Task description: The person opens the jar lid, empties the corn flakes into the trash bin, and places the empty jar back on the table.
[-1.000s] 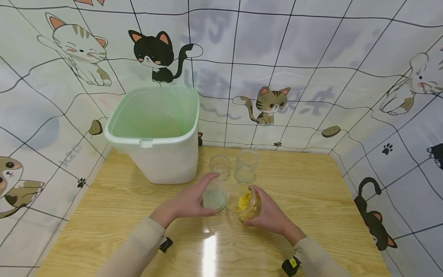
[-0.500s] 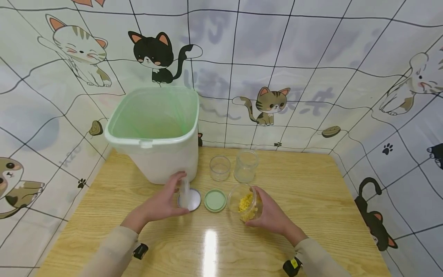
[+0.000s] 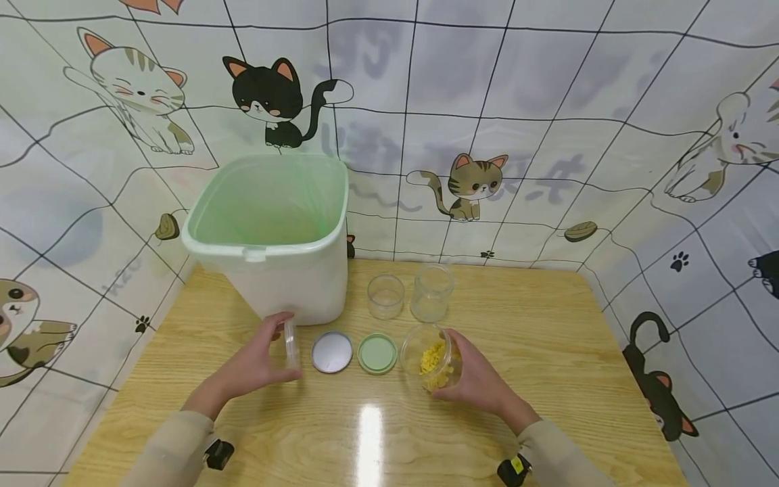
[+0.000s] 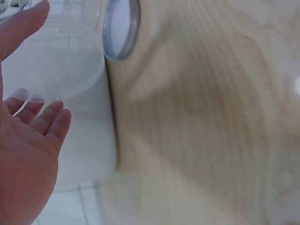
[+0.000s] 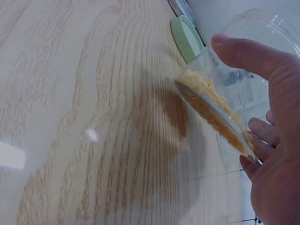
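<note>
My left hand (image 3: pixel 251 362) holds a clear round lid (image 3: pixel 292 345) on edge between thumb and fingers, in front of the white bin. The left wrist view shows this see-through lid (image 4: pixel 61 61) broadside. With the right hand (image 3: pixel 477 372) I grip a clear jar (image 3: pixel 414 345), tilted so that its open mouth faces left. Yellow crumbly bits (image 3: pixel 432 357) lie inside it; in the right wrist view these bits (image 5: pixel 211 101) are heaped toward the jar's base. Between the hands lie a white-faced lid (image 3: pixel 331 352) and a green lid (image 3: pixel 377 354), both on the table.
A white bin (image 3: pixel 292 284) with a pale green liner stands at the back left. A low clear jar (image 3: pixel 386 304) and a taller clear jar (image 3: pixel 432 301) stand behind the lids. The wooden table (image 3: pixel 517 304) meets a cat-patterned wall sheet.
My left hand has moved left with the clear lid, away from the jar, uncovering the white-faced and green lids. The right hand and its jar have hardly moved.
</note>
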Demonstrator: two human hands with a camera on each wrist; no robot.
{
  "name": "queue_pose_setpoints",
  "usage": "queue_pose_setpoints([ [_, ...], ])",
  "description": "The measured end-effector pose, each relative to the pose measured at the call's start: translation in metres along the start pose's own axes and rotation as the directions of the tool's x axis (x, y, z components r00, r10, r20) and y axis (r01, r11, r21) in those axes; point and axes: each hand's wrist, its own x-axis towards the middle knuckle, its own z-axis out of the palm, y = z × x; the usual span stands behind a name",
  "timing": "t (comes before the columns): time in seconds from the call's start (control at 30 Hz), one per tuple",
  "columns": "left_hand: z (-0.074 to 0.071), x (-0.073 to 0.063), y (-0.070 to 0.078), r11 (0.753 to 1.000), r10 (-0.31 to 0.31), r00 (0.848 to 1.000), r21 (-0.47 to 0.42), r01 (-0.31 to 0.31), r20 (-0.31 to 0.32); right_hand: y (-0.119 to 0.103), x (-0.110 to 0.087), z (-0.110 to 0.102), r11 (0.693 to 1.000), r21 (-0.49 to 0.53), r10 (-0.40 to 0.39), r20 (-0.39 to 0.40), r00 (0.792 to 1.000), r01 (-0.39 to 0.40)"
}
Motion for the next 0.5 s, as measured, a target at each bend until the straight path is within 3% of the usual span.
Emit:
queue_pose_setpoints([
  [0.13, -0.002, -0.006, -0.015, 0.995, -0.080, 0.997, -0.058, 0.080, -0.005, 0.000, -0.001, 0.000, 1.000, 0.000, 0.003, -0.003, 1.000, -0.003],
  [0.33, -0.003, -0.014, -0.037, 0.983, -0.134, 0.991, -0.123, 0.135, 0.020, 0.001, -0.002, 0.000, 1.000, 0.001, 0.009, -0.008, 1.000, -0.009],
  [0.5, -0.006, -0.021, -0.049, 0.980, -0.168, 0.984, -0.104, 0.173, 0.055, 0.002, -0.001, 0.000, 1.000, -0.008, 0.021, -0.014, 1.000, -0.021],
])
